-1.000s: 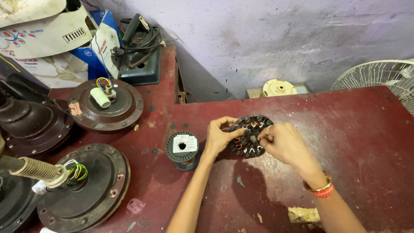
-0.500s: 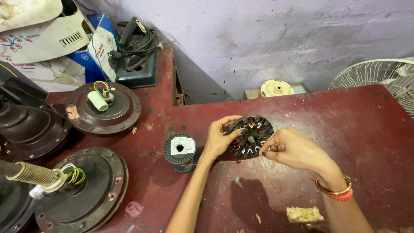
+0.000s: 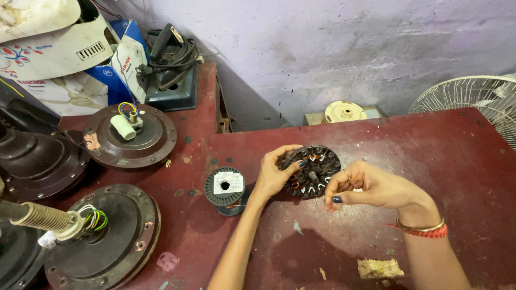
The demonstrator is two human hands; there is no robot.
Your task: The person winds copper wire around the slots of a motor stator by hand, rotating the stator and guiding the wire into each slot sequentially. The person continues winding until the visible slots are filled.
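A round dark fan stator [image 3: 317,167] with copper windings sits tilted above the red table [image 3: 473,161]. My left hand [image 3: 273,174] grips its left rim, thumb on the face. My right hand [image 3: 365,185] hovers at the stator's lower right with thumb and forefinger pinched together, perhaps on a thin wire that I cannot make out. A spool of copper wire [image 3: 224,189] stands just left of my left hand.
Two dark ceiling fan motor housings [image 3: 130,134] [image 3: 102,233] with coloured wires lie at the left. A black machine with a cable [image 3: 172,67] and cardboard boxes [image 3: 59,48] stand behind them. A white fan guard [image 3: 478,99] is at the right edge; a wood scrap [image 3: 380,267] lies near my right forearm.
My right hand has drawn back from the stator toward the lower right with fingers pinched. My left hand keeps its hold on the stator's rim.
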